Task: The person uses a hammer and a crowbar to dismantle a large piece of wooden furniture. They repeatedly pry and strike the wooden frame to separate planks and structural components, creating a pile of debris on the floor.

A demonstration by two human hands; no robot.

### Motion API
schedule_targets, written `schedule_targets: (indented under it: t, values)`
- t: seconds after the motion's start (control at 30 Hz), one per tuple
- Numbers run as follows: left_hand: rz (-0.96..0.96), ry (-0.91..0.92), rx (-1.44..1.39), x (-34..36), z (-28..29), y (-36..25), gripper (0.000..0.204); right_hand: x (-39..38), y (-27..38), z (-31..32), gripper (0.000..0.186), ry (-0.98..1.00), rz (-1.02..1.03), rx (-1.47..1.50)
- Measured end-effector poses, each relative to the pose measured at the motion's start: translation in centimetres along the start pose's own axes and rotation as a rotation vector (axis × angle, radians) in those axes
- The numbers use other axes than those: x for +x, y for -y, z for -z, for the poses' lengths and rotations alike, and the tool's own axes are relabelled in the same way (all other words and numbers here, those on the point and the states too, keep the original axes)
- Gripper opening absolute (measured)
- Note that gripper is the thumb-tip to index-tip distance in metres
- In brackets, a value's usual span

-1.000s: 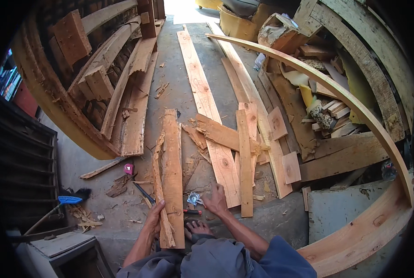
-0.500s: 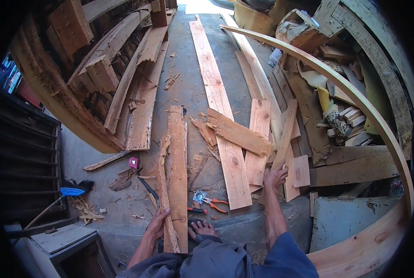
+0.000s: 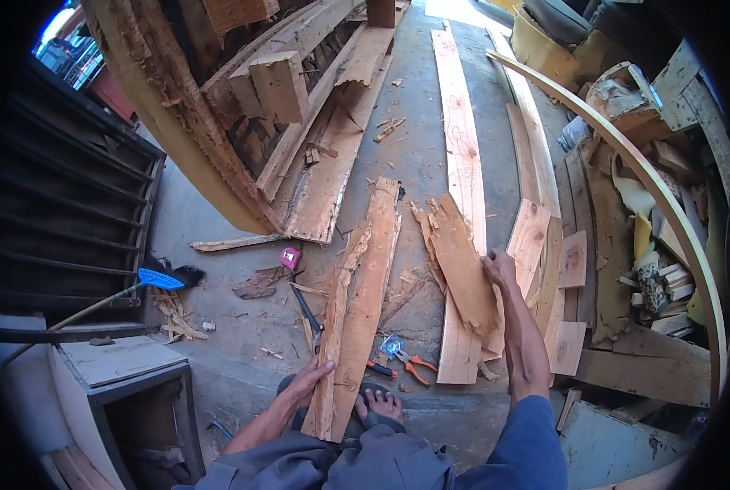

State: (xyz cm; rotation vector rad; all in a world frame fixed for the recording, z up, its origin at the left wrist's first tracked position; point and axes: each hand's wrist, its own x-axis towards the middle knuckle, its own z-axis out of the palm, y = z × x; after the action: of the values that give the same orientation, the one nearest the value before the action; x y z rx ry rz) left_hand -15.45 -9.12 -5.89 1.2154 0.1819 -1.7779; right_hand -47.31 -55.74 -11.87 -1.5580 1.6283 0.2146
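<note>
A rough woodworking yard. Stacked timber (image 3: 300, 106) fills eleven o'clock, loose planks (image 3: 463, 147) cover the concrete floor (image 3: 414, 139), and scrap offcuts (image 3: 651, 269) heap at three o'clock.
</note>
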Motion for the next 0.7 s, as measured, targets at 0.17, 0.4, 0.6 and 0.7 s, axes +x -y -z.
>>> schedule_targets:
  t: [0.17, 0.4, 0.6, 0.7]
  values:
    - [-0.012, -0.004, 0.007, 0.0, 0.8, 0.3, 0.067, -5.6, 1.7, -9.8, 0.072, -0.292, 0.224, -0.005]
    - [-0.026, -0.007, 0.083, 0.9, 0.7, 0.0, 0.065, -10.0, 6.5, -23.9, 0.097, -0.626, -0.241, 0.052]
    - [-0.04, -0.036, 0.033, 0.6, 0.2, 0.3, 0.063, -7.4, 3.6, -23.5, 0.072, -0.193, -0.186, 0.299]
    - [-0.052, 0.004, 0.014, 1.0, 0.7, 0.4, 0.063, -8.3, 3.5, -21.7, 0.051, -0.306, 0.105, 0.529]
